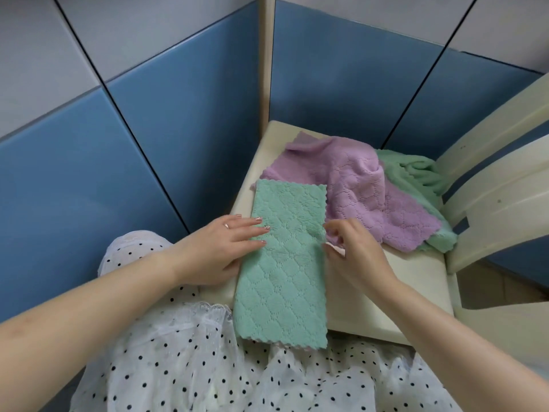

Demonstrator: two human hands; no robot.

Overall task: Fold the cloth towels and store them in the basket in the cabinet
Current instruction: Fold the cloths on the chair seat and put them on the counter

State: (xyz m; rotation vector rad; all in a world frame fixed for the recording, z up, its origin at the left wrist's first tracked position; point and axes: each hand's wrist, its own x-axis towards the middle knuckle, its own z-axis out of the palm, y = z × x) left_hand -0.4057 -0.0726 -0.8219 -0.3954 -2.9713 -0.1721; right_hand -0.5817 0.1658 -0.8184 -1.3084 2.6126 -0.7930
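A green quilted towel, folded into a long strip, lies on the cream chair seat, and its near end hangs over the seat's front edge. My left hand rests flat on the strip's left edge with straight fingers. At the strip's right edge my right hand has curled fingers that pinch the cloth. Behind the strip a purple towel lies crumpled and unfolded. Another green towel lies partly under the purple one. No basket or cabinet is in view.
The chair's cream backrest slats stand at the right. Blue and grey partition panels close the corner behind and to the left. A wooden post rises at the corner. My polka-dot skirt fills the foreground.
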